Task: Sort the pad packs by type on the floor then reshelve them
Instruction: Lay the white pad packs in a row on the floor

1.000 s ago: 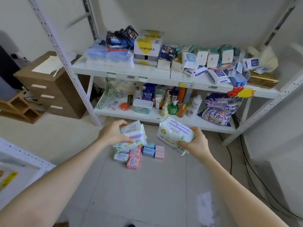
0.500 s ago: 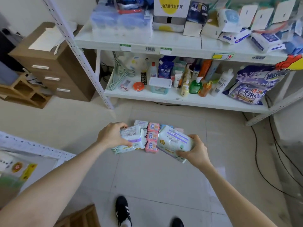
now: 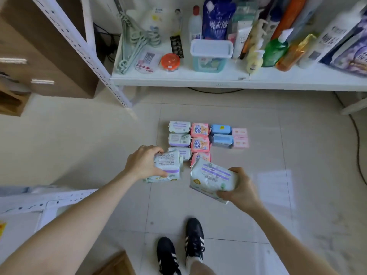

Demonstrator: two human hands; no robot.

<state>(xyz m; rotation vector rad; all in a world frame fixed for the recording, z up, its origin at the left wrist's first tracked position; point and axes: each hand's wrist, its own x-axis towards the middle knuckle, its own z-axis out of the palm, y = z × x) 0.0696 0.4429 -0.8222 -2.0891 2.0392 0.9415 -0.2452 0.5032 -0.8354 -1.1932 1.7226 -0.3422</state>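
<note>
Floor (image 3: 278, 155), pale tile, in front of the lower shelf (image 3: 178, 81): pad packs laid in four close columns. Column one: white packs with a purple band (image 3: 179, 127), three, print too small to read, the nearest partly hidden behind the held stack. Column two: pink packs (image 3: 200, 130), three, the two farther ones marked 弹力贴身 in red, the nearest mostly covered by the pack in the right hand. Column three: blue packs (image 3: 221, 129), two, a yellow label on the farther one, unreadable. Column four: pale pink packs (image 3: 239, 132), two, print illegible. Left hand (image 3: 143, 163): fingers curled over a stack of white-and-purple packs (image 3: 168, 165), low and just beside column one; small print on the top face, blurred; whether the stack touches the floor cannot be told. Right hand (image 3: 240, 190): fingers and thumb gripping a white pack with purple stripes (image 3: 212, 178), tilted, clear of the floor, a round yellow mark at its near corner. On the lower shelf: blue pouch (image 3: 215, 18) with large white characters, apparently 洗衣液, top cut off; clear lidded tub (image 3: 211, 54); orange-lidded jar (image 3: 170, 62); green pump bottle (image 3: 275, 50); pale green hangers (image 3: 137, 36); purple bag (image 3: 349, 56), cut by the right edge. Black shoes with white stripes (image 3: 194, 243) at the bottom edge.
</note>
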